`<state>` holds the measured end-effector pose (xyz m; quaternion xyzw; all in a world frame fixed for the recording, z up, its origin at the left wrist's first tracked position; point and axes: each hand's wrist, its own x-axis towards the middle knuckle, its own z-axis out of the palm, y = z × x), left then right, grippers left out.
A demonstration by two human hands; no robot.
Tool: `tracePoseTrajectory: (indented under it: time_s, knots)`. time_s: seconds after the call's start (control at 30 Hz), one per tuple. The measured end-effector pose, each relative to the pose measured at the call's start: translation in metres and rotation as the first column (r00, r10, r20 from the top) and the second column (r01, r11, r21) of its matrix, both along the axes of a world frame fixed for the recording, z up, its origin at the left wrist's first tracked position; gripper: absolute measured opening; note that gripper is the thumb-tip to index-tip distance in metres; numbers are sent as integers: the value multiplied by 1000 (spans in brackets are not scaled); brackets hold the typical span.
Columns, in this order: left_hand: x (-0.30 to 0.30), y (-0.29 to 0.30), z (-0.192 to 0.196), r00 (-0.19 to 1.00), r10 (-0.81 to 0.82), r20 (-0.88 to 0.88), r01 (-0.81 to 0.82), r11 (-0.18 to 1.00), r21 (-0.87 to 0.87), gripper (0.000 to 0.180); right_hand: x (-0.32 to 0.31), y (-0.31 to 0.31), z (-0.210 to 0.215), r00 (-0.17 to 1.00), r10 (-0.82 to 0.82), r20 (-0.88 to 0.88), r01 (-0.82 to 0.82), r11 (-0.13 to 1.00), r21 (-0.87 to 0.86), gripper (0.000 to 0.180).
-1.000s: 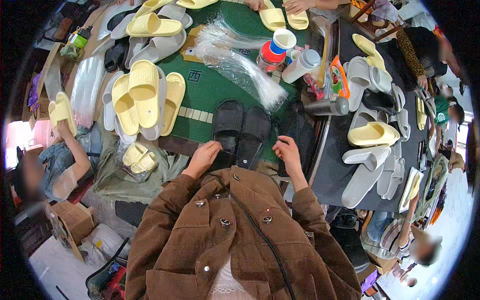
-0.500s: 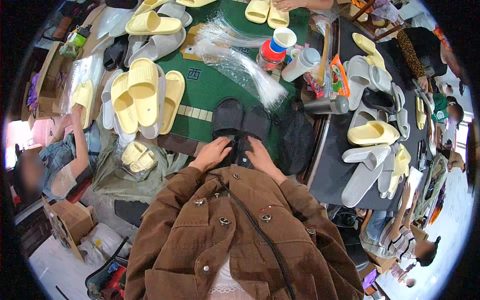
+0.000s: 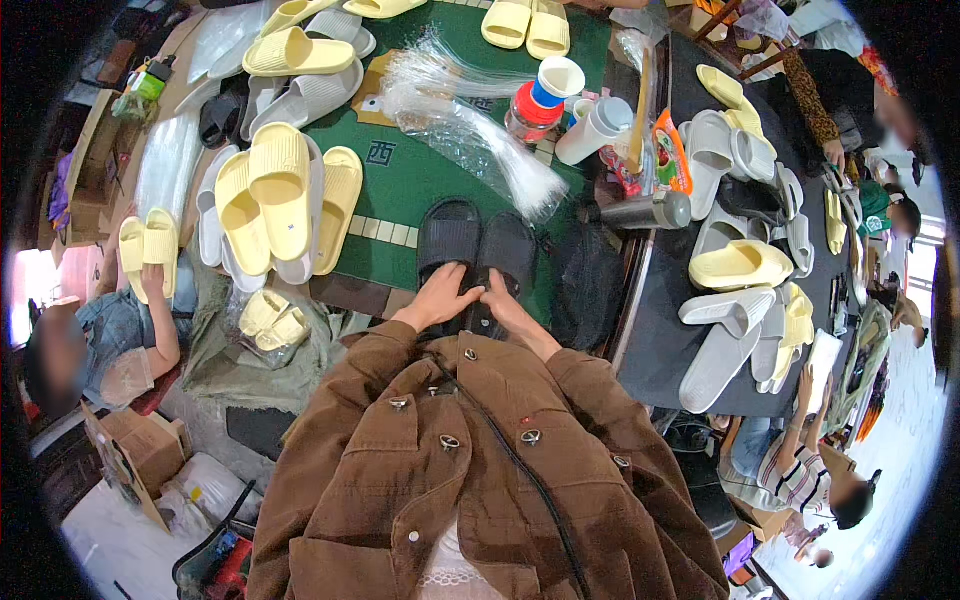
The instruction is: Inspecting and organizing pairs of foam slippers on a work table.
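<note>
A pair of black slippers lies side by side on the green tabletop in front of me, toes pointing away. My left hand (image 3: 442, 297) is on the near part of the left black slipper (image 3: 449, 232), its fingers at the rear edge of the strap and its thumb toward the right. Next to it, my right hand (image 3: 512, 305) grips the near part of the right black slipper (image 3: 508, 252), thumb on the inner side. Both thumbs come close together between the slippers. The hands and cuffs hide most of the heel ends.
Yellow slippers (image 3: 279, 180) lie on grey ones at the left. Clear plastic bags (image 3: 500, 150), a red-lidded jar (image 3: 533, 113) and a white bottle (image 3: 597, 130) stand beyond. A steel flask (image 3: 650, 210) lies right. A co-worker (image 3: 125, 335) at left holds yellow slippers.
My hands have moved closer together over the black slippers, thumbs now nearly meeting. The co-worker at left now shows two yellow slippers side by side instead of one.
</note>
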<state>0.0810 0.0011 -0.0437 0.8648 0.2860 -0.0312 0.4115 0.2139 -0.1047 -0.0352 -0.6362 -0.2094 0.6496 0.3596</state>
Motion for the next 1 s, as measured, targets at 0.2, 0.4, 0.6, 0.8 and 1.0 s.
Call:
tracePoseTrajectory:
  time_s: [0.2, 0.4, 0.6, 0.8, 1.0]
  knots:
    - [-1, 3, -6, 994, 8, 106, 8, 988, -153, 64, -2, -2, 2, 982, -92, -165, 107, 991, 81, 75]
    - [-3, -5, -15, 994, -37, 103, 38, 999, -4, 67, -6, 3, -2, 996, -61, -66, 63, 998, 27, 77]
    - [0, -14, -27, 982, -14, 190, -21, 983, 181, 44, -17, 6, -24, 992, -70, 102, 55, 989, 137, 72]
    - [11, -10, -39, 996, 50, 68, -71, 937, 342, 20, -11, 5, -28, 979, -30, 202, -5, 986, 168, 65]
    - [31, -11, -41, 987, 132, -92, -98, 948, 301, 31, -7, -1, -9, 984, 127, 127, -132, 991, 37, 70]
